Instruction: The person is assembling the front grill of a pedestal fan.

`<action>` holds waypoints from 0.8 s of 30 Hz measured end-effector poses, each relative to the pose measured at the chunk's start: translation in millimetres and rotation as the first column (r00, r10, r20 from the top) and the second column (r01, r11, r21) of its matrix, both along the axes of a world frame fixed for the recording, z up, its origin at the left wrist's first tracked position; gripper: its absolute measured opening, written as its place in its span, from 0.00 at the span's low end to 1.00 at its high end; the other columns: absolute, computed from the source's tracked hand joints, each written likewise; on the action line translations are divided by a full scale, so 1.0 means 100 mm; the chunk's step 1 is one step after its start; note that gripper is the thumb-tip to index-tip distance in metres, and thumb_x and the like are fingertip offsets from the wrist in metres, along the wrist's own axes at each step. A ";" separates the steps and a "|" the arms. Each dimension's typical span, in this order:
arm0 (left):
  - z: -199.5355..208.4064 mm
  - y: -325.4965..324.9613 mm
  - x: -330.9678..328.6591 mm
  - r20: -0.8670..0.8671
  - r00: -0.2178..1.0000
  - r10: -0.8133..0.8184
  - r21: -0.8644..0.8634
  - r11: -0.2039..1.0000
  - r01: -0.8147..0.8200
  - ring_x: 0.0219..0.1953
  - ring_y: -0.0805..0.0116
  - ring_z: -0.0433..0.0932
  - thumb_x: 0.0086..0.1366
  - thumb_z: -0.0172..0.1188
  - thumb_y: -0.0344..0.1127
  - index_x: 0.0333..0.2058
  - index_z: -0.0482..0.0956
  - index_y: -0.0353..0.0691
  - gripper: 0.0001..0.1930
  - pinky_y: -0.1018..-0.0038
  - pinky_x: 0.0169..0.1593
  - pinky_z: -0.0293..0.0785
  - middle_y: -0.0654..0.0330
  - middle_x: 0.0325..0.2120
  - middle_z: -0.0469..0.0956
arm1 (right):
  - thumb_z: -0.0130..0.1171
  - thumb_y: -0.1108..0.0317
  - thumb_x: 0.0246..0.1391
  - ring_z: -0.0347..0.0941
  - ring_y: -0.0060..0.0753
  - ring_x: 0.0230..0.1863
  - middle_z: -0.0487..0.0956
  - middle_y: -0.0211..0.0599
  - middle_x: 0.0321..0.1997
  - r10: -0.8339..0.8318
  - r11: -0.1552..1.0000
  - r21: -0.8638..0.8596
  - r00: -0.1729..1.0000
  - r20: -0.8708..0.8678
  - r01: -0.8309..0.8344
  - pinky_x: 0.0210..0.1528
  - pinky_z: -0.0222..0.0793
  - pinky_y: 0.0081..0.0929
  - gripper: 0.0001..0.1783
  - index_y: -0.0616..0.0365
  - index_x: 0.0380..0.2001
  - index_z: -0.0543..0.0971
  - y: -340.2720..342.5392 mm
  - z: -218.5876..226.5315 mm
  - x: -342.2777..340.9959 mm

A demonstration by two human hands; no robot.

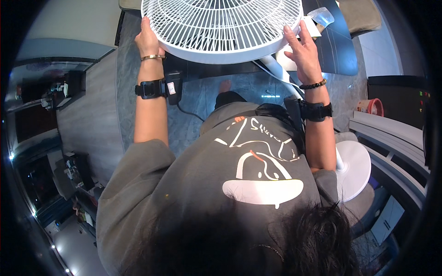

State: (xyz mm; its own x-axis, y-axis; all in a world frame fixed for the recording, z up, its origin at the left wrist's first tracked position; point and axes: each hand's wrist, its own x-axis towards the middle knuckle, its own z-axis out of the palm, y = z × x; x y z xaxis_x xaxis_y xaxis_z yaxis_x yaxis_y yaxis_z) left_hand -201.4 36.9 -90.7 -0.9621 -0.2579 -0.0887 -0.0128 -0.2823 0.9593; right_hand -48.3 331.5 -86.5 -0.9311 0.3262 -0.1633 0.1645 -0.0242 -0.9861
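Observation:
At the top of the view is a round white fan head [221, 56], with a ribbed grille and a smooth rim; its far part is cut off by the frame edge. My left hand [148, 39] is closed round the rim's left side, with some of its fingers hidden behind it. Against the rim's right side is my right hand [304, 53], its index finger over the grille edge and its thumb lower at the rim. A white pole [278, 71] slants down from beneath the fan head, partly behind my right arm. A round white base [358, 168] lies tilted beside my right elbow.
A dark table [338, 50] stands beyond my right hand, with a clear plastic cup [322, 17] on it. Further right are a red-rimmed bucket [375, 107] and a grey slatted unit [391, 142]. A black cable [186, 112] hangs from the box on my left wrist.

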 end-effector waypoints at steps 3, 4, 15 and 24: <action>0.04 0.06 0.06 0.021 1.000 0.007 -0.020 1.000 -0.007 0.40 0.59 0.77 0.65 0.45 0.40 0.47 0.66 0.22 0.22 0.67 0.43 0.74 0.47 0.42 0.74 | 0.59 0.50 0.49 0.63 0.29 0.54 0.68 0.36 0.54 -0.039 0.998 0.035 0.987 -0.156 0.045 0.42 0.63 0.25 0.45 0.59 0.63 0.49 0.01 -0.06 -0.04; 0.03 0.06 0.06 0.022 1.000 0.006 -0.021 1.000 -0.005 0.40 0.59 0.77 0.65 0.45 0.40 0.47 0.66 0.22 0.22 0.67 0.43 0.74 0.47 0.42 0.74 | 0.59 0.50 0.49 0.63 0.29 0.54 0.68 0.36 0.54 -0.041 0.998 0.034 0.987 -0.155 0.046 0.42 0.63 0.25 0.45 0.59 0.63 0.49 0.03 -0.06 -0.04; -0.10 0.00 -0.14 -0.103 0.993 0.058 -0.149 0.986 -0.073 0.25 0.70 0.76 0.61 0.50 0.39 0.30 0.74 0.21 0.19 0.75 0.30 0.71 0.53 0.26 0.78 | 0.60 0.52 0.49 0.67 0.23 0.46 0.71 0.36 0.47 -0.029 1.000 0.005 0.996 -0.082 0.029 0.37 0.66 0.20 0.43 0.64 0.60 0.53 0.03 -0.14 0.00; -0.16 0.06 -0.09 -0.103 0.993 0.059 -0.428 0.899 -0.097 0.36 0.65 0.75 0.59 0.53 0.44 0.40 0.70 0.22 0.24 0.71 0.40 0.70 0.46 0.36 0.76 | 0.57 0.60 0.53 0.68 0.15 0.39 0.73 0.28 0.41 -0.063 0.998 -0.002 0.993 -0.099 0.064 0.34 0.66 0.13 0.27 0.62 0.52 0.65 0.04 -0.10 -0.06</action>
State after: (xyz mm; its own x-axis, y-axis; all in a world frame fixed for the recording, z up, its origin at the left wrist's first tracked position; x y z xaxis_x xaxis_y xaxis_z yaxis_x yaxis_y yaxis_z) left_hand -210.9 42.4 -106.9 -0.9362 -0.3266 0.1296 0.0793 0.1628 0.9835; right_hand -54.3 335.8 -96.3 -0.9200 0.3854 -0.0713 0.0647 -0.0301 -0.9974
